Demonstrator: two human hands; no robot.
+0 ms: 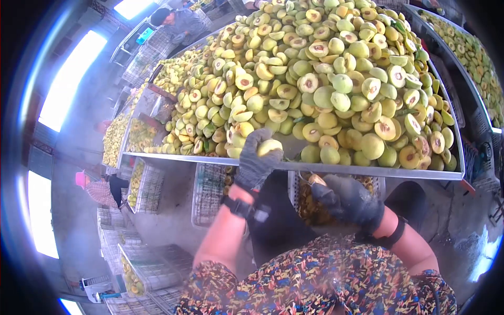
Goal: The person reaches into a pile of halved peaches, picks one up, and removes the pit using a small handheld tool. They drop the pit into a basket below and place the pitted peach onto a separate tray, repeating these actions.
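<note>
A long metal worktop [325, 169] fills the upper part of your view, heaped with halved peaches [336, 79], some lying cut face up with the reddish pit hollow showing, others skin side up and pale green. Below its front edge, wire crates [210, 191] stand in rows, and the one straight under your right hand holds yellow fruit pieces [310, 210]. Your floral sleeves [315, 283] cross the bottom of the view. Your left hand [255, 160], in a dark knit glove with a black wrist strap, is raised to the worktop's front edge, and its grip is closed around a peach half [269, 146] just at the rim of the heap. Your right hand [349, 202], gloved the same, sits lower, beneath the worktop's edge and over the crate, fingers curled on a small fruit piece [316, 180] at their tips. Further along the worktop on your left, other people stand at work.
</note>
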